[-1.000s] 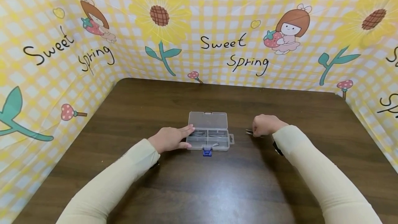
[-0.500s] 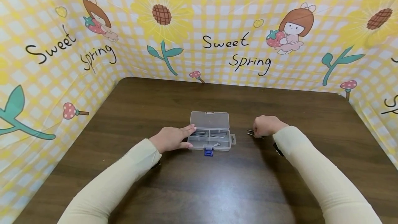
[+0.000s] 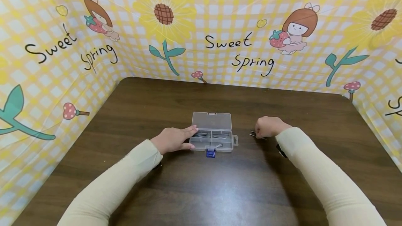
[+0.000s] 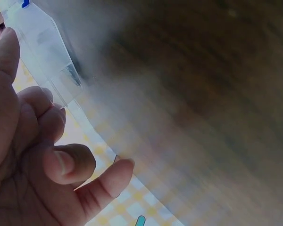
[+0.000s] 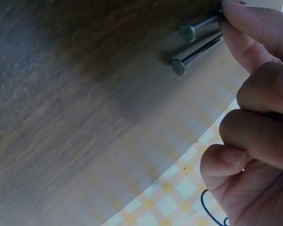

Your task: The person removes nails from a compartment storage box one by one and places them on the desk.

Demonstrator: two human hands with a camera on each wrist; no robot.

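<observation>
A clear plastic compartment box lies on the table with its lid folded back. Dark, long nails fill part of its back left compartment, thin nails lie back right, and a few short nails lie front right. My left hand holds the box's left end, thumb at the front corner and fingers near the hinge. To the right of the box, my right hand pinches a nail between thumb and forefinger. A second nail lies beside it, partly hidden by the fingers.
The dark wooden table is bordered by a yellow checked cloth at the back and sides. A blue latch sticks out at the box's front, and a hanging tab juts from its right end.
Both hands, the box and the nails keep their places. Only the head view has shifted slightly.
</observation>
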